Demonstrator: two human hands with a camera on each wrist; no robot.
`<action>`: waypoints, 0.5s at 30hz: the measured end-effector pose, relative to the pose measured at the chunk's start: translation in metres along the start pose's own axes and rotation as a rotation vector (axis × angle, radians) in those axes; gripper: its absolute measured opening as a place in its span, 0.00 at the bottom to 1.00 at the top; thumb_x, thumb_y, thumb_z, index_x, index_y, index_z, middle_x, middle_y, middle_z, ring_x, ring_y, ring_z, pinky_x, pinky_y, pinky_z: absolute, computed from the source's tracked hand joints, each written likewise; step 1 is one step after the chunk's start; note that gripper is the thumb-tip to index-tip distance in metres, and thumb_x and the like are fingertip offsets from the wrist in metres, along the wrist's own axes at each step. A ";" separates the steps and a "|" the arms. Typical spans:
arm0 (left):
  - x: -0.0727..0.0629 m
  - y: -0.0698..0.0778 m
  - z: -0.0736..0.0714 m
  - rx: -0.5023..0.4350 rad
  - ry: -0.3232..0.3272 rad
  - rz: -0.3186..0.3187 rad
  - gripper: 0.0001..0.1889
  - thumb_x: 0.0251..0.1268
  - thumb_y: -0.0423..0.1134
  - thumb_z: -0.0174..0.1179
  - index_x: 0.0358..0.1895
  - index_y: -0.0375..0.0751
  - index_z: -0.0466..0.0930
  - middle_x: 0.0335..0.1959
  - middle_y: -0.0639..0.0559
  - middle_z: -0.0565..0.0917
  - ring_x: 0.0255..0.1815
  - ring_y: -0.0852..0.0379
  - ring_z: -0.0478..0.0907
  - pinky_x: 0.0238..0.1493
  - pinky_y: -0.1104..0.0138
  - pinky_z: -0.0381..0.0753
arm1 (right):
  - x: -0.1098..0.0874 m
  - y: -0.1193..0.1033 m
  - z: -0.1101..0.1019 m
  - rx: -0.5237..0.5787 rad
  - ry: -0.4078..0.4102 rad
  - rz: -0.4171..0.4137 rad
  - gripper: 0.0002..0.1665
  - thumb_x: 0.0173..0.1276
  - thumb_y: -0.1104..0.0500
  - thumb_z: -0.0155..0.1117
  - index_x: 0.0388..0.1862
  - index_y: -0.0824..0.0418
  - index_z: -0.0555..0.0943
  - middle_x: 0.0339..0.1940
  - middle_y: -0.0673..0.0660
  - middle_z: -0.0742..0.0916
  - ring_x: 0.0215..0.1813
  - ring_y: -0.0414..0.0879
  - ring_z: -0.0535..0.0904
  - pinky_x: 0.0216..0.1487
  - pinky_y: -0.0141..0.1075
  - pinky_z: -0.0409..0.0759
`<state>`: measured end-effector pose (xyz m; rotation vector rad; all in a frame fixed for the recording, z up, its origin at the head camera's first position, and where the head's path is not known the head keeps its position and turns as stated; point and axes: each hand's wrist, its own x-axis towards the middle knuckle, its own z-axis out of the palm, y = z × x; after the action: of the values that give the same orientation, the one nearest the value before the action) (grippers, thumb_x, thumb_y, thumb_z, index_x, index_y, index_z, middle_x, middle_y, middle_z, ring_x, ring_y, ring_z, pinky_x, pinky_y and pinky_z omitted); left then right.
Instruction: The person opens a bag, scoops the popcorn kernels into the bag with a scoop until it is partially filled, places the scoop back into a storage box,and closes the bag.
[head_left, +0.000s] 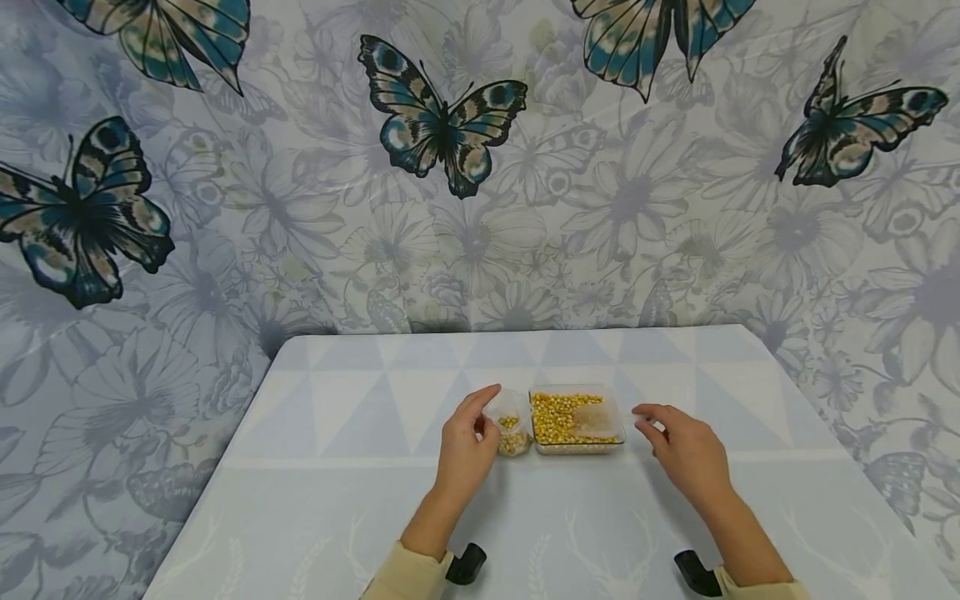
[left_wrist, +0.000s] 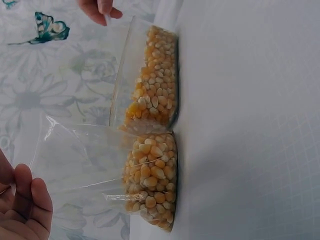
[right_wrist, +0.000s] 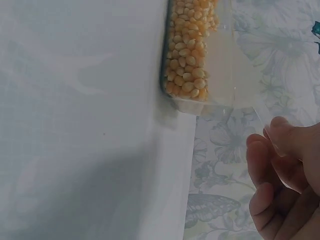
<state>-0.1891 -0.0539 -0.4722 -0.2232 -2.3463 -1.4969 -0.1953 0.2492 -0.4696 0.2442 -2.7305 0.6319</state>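
A clear plastic bag point(left_wrist: 80, 155), its lower part filled with yellow corn kernels point(left_wrist: 150, 175), stands upright on the table. My left hand point(head_left: 467, 446) pinches the bag's upper edge between thumb and fingers. Touching or nearly touching the bag is a clear rectangular container point(head_left: 577, 448) holding more corn kernels point(head_left: 555, 417). A translucent scoop point(head_left: 596, 419) sits over the right part of that corn. The scoop's thin clear handle point(right_wrist: 262, 120) slopes out past the container's rim, and my right hand point(right_wrist: 285, 175) pinches its end. How deep the scoop's tip reaches is hidden.
The table point(head_left: 337, 517) has a pale cover with triangles and faint antlers. Behind it hangs a floral cloth point(head_left: 585, 233) with large butterflies. Black wrist mounts point(head_left: 467, 565) sit at both sleeves.
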 end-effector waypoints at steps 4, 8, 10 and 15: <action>0.000 0.000 0.000 -0.003 0.002 -0.008 0.28 0.62 0.20 0.50 0.64 0.45 0.79 0.62 0.50 0.81 0.32 0.62 0.72 0.34 0.73 0.77 | -0.002 0.001 0.001 -0.001 -0.087 0.047 0.14 0.69 0.56 0.67 0.52 0.52 0.85 0.24 0.49 0.88 0.20 0.34 0.73 0.17 0.32 0.64; 0.000 0.000 0.000 -0.001 0.000 -0.012 0.28 0.62 0.20 0.50 0.64 0.46 0.79 0.62 0.51 0.81 0.31 0.62 0.72 0.34 0.73 0.77 | -0.002 0.002 0.004 -0.012 -0.123 0.051 0.14 0.69 0.55 0.67 0.53 0.52 0.85 0.22 0.49 0.87 0.20 0.35 0.73 0.17 0.32 0.64; 0.000 0.000 0.000 -0.001 0.000 -0.011 0.28 0.62 0.20 0.50 0.64 0.45 0.78 0.62 0.50 0.81 0.32 0.62 0.72 0.34 0.73 0.77 | -0.002 0.002 0.006 -0.005 -0.126 0.052 0.15 0.69 0.55 0.67 0.53 0.53 0.84 0.25 0.50 0.88 0.20 0.36 0.74 0.18 0.32 0.64; -0.001 0.001 0.001 -0.002 0.004 -0.007 0.28 0.62 0.20 0.49 0.64 0.45 0.79 0.62 0.50 0.81 0.33 0.62 0.73 0.35 0.73 0.78 | -0.002 0.004 0.013 0.008 -0.126 0.071 0.15 0.69 0.55 0.67 0.53 0.54 0.84 0.31 0.51 0.90 0.21 0.36 0.76 0.19 0.33 0.66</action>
<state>-0.1882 -0.0525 -0.4718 -0.2130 -2.3452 -1.5019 -0.1980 0.2469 -0.4827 0.1957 -2.8686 0.6685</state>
